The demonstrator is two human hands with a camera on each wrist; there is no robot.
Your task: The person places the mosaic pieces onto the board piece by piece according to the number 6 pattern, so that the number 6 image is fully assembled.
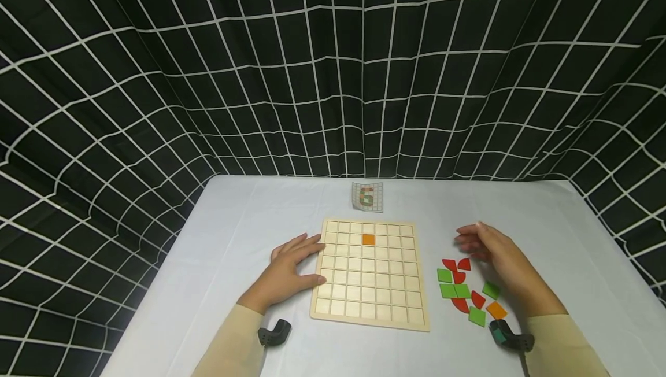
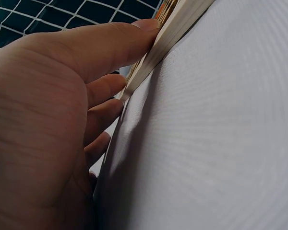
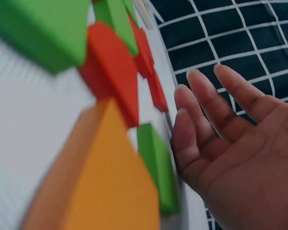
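Note:
A square-celled wooden board (image 1: 354,281) lies in the middle of the table, with one orange square tile (image 1: 368,239) in a cell near its far edge. My left hand (image 1: 286,271) rests at the board's left side, thumb and fingertips touching its edge, as the left wrist view also shows. On the right, my right hand (image 1: 499,255) hovers beside a loose group of tiles, its fingers relaxed and holding nothing. The group has red quarter-round tiles (image 1: 477,299), green square tiles (image 1: 447,291) and an orange tile (image 1: 496,310). In the right wrist view a green tile (image 3: 158,167) lies near the palm.
Beyond the board lies a small pattern card (image 1: 367,197) showing a coloured figure on a grid. A white cloth covers the table (image 1: 250,209). Black curtains (image 1: 343,76) with white grid lines stand behind and at both sides. Each wrist wears a dark device (image 1: 274,332).

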